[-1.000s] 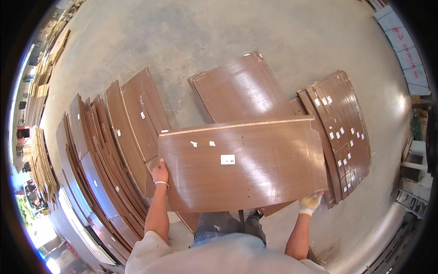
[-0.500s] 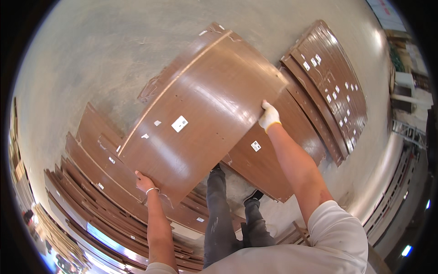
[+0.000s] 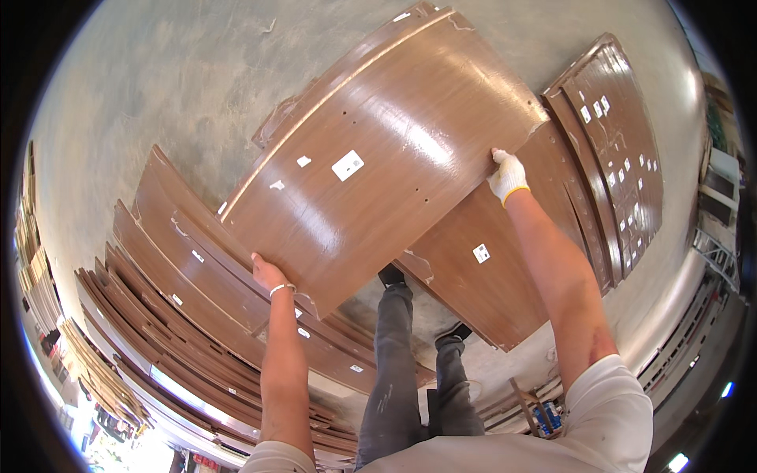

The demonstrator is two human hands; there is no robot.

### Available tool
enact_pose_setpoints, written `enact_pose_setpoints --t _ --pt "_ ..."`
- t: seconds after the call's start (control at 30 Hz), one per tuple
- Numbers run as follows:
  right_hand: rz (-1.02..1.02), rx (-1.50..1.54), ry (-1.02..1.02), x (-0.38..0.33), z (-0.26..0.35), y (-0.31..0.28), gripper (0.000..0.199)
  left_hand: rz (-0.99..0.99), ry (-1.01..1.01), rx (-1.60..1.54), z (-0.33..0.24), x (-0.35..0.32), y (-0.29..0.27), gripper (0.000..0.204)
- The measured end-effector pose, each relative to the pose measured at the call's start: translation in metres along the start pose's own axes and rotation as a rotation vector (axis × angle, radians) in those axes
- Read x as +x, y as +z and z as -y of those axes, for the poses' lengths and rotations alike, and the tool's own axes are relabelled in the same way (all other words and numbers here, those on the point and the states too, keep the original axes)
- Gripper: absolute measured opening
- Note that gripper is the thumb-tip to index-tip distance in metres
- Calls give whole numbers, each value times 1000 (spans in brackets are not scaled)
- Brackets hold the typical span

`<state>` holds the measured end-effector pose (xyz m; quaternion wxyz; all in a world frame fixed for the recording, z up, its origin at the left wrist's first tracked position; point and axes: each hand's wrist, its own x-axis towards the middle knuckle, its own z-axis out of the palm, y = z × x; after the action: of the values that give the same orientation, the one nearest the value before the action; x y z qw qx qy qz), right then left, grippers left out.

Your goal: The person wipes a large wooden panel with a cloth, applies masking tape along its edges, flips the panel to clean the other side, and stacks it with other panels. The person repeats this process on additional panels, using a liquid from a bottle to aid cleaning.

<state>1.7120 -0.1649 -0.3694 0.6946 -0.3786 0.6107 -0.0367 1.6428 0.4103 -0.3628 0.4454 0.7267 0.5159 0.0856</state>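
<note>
Nearest the wearer, a pale shirt and dark grey trousers show, with both shoes on the floor. The left hand, bare, with a white band at the wrist, is closed on the left end of a large brown panel; its fingers are mostly hidden. The right hand, in a white glove with a yellow cuff, grips the panel's near edge towards the right end. The panel lies slantwise ahead of the feet, bearing one white label and two torn white scraps; whether it touches the boards below cannot be told. A labelled brown board lies partly beneath it. Rows of brown panels lean leftward; a many-labelled stack stands farther right.
</note>
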Motion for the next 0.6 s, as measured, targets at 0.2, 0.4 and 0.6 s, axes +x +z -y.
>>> enact_pose_setpoints --t 0.2,0.4,0.6 --pt "68 -81 -29 36 17 18 29 35 33 22 6 6 36 60" --pt "73 -111 -57 49 49 30 24 102 15 78 14 14 61 60" --pt "64 -949 -138 12 32 35 33 432 110 6 45 10 61 55"
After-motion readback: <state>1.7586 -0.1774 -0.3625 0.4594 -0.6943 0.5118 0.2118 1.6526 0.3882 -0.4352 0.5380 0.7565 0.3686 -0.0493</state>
